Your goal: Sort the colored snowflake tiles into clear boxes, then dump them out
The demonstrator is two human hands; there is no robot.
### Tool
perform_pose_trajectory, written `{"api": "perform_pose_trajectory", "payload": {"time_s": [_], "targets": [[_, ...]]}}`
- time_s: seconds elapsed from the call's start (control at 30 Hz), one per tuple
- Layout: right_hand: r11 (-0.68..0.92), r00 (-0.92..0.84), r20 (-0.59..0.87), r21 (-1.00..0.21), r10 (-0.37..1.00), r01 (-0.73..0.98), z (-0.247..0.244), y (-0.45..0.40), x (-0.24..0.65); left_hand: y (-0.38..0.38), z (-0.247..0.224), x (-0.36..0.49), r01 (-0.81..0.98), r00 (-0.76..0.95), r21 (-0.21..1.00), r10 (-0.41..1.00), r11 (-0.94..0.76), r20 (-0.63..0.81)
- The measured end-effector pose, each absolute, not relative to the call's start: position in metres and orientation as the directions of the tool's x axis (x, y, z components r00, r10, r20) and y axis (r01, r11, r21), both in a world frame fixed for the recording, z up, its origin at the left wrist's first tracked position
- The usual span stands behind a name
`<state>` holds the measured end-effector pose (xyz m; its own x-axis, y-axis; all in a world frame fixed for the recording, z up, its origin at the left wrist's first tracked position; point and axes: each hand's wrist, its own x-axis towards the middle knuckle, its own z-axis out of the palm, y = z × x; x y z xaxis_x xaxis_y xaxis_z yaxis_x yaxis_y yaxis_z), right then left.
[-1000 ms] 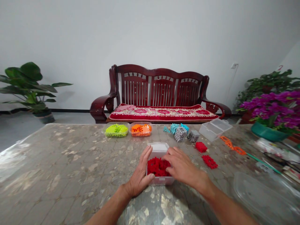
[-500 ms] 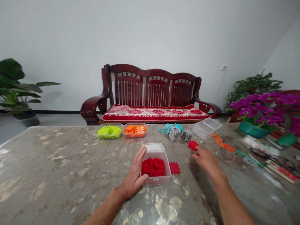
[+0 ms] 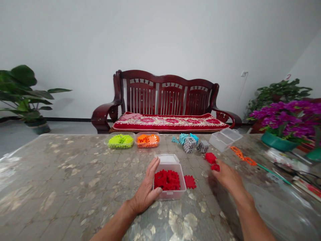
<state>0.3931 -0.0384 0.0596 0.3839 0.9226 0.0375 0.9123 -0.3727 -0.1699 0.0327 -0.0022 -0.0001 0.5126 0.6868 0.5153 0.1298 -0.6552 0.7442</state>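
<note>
In front of me stands a clear plastic box (image 3: 170, 195) with its lid hinged back, holding red gear-edged interlocking pieces (image 3: 167, 179). My left hand (image 3: 147, 187) grips its left side, thumb at the near corner and fingers along the wall. A flat red piece (image 3: 190, 181) lies against the right side of the box. Farther right, my right hand (image 3: 227, 175) pinches a small group of red interlocking pieces (image 3: 215, 167) just above the table. Right beyond those fingers sits a red stack of pieces (image 3: 210, 158).
Tubs of lime-green pieces (image 3: 121, 140) and orange pieces (image 3: 147, 140) stand at the far edge. Blue pieces (image 3: 184, 138), grey stacks (image 3: 190, 144), an open divided box (image 3: 221, 140) and an orange chain (image 3: 243, 156) are farther right. Purple flowers (image 3: 288, 113) stand at the right.
My right hand has drawn slightly back from the red stack, and the red pieces in its fingers show more clearly. My left hand stays on the box. The view has shifted slightly.
</note>
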Motion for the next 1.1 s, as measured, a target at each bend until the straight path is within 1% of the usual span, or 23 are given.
{"api": "perform_pose_trajectory", "payload": {"time_s": [0.07,0.13,0.17,0.23,0.33,0.4,0.5,0.57,0.67,0.73,0.77,0.83,0.93,1.0,1.1], "targets": [[-0.249,0.285,0.094,-0.287,0.954,0.925,0.076,-0.040,0.366,-0.002,0.000,0.033,0.131,0.516,0.746,0.687,-0.653,0.512],[-0.006,0.086,0.192,-0.383,0.978,0.924,0.093,-0.043,0.332,-0.003,0.001,0.033,0.137,0.514,0.745,0.689,-0.653,0.510],[0.107,-0.014,0.229,-0.403,0.973,0.909,0.101,-0.044,0.315,-0.003,0.001,0.033,0.143,0.513,0.745,0.692,-0.652,0.508],[0.249,-0.162,0.237,-0.405,0.958,0.880,0.114,-0.046,0.285,-0.003,0.000,0.034,0.151,0.510,0.745,0.697,-0.650,0.504],[0.366,-0.321,0.178,-0.375,0.930,0.852,0.119,-0.045,0.256,-0.002,-0.002,0.034,0.148,0.506,0.746,0.698,-0.649,0.507],[0.414,-0.386,0.151,-0.348,0.910,0.841,0.117,-0.043,0.247,-0.002,-0.003,0.034,0.146,0.506,0.747,0.698,-0.649,0.507],[0.457,-0.432,0.150,-0.336,0.889,0.824,0.109,-0.039,0.244,-0.001,-0.004,0.033,0.146,0.505,0.746,0.697,-0.650,0.508],[0.461,-0.423,0.184,-0.349,0.887,0.815,0.104,-0.037,0.250,-0.001,-0.004,0.033,0.143,0.505,0.746,0.696,-0.650,0.510],[0.399,-0.313,0.269,-0.380,0.911,0.835,0.096,-0.035,0.273,-0.002,-0.003,0.033,0.144,0.510,0.749,0.697,-0.647,0.504],[0.296,-0.188,0.299,-0.373,0.935,0.879,0.089,-0.033,0.297,-0.002,-0.002,0.033,0.148,0.513,0.746,0.695,-0.649,0.503],[0.220,-0.113,0.297,-0.355,0.948,0.909,0.084,-0.032,0.311,-0.002,-0.001,0.033,0.148,0.514,0.744,0.693,-0.652,0.505],[0.022,0.056,0.249,-0.299,0.967,0.954,0.072,-0.031,0.339,-0.002,0.000,0.032,0.144,0.515,0.739,0.687,-0.658,0.512],[-0.258,0.282,0.137,-0.166,0.950,0.952,0.053,-0.032,0.372,-0.002,0.001,0.033,0.141,0.513,0.739,0.687,-0.659,0.515],[-0.383,0.390,0.094,-0.084,0.916,0.920,0.042,-0.034,0.386,-0.002,0.001,0.033,0.141,0.511,0.743,0.691,-0.655,0.512],[-0.474,0.476,0.050,-0.039,0.878,0.879,0.031,-0.037,0.397,-0.002,0.000,0.033,0.139,0.507,0.743,0.691,-0.655,0.514]]}}
